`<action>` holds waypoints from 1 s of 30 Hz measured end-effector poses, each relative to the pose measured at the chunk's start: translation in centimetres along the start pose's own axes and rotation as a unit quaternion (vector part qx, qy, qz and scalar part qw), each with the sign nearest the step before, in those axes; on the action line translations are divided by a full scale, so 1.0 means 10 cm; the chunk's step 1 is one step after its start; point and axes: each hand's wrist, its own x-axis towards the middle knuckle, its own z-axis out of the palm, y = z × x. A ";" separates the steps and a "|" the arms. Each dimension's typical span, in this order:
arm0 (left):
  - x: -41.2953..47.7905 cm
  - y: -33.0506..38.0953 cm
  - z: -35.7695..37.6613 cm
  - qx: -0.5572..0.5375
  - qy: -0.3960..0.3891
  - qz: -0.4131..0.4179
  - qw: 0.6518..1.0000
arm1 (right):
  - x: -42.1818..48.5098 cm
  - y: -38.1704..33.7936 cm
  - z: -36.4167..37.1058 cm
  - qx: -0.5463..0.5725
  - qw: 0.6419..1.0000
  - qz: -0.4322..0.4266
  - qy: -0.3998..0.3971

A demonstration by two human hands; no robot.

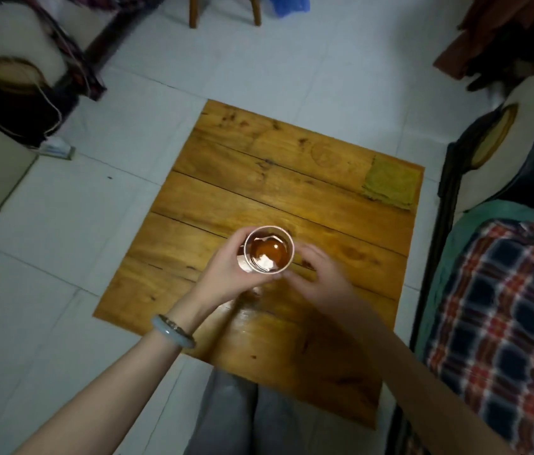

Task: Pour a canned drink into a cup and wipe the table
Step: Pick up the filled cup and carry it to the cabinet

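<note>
- My left hand (229, 274) grips the white cup (268, 249), mid-table (259, 178) toward near edge.
- Cup: amber drink inside, glare on surface.
- My right hand (321, 274) beside it, blurred; grip unclear.

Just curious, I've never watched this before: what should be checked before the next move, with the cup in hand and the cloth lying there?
1. Cup holds drink: ok, brown liquid inside.
2. Left hand grip on cup: ok, fingers curl round it.
3. Right hand free: cannot tell, blurred beside the cup.
4. Cloth ready: ok, it lies flat at the far right corner of the table.
5. Table dry: cannot tell, there is a glossy patch near the person.
</note>
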 end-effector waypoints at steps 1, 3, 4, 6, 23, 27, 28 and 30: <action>-0.09 0.08 -0.12 0.001 0.015 0.002 1.000 | 0.02 -0.15 -0.03 0.014 0.999 0.017 -0.033; -0.26 0.24 -0.37 0.008 0.046 0.006 0.999 | 0.08 -0.46 -0.09 0.034 0.995 0.034 -0.090; -0.34 0.32 -0.49 0.014 0.059 0.009 0.998 | 0.11 -0.62 -0.11 0.038 0.992 0.039 -0.115; -0.50 0.47 -0.72 0.027 0.082 0.022 0.996 | 0.20 -0.95 -0.12 0.054 0.984 0.047 -0.164; -2.11 0.53 -2.81 0.052 0.339 -0.026 0.939 | 0.69 -3.16 1.65 0.074 0.910 0.008 -0.408; -2.59 0.32 -3.42 0.042 0.378 -0.050 0.923 | 0.72 -3.65 2.39 0.081 0.894 0.002 -0.440; -2.70 0.27 -3.58 0.042 0.386 -0.055 0.920 | 0.73 -3.77 2.58 0.081 0.890 0.000 -0.449; -2.94 0.17 -3.92 0.043 0.398 -0.065 0.914 | 0.74 -4.02 2.97 0.082 0.881 -0.010 -0.466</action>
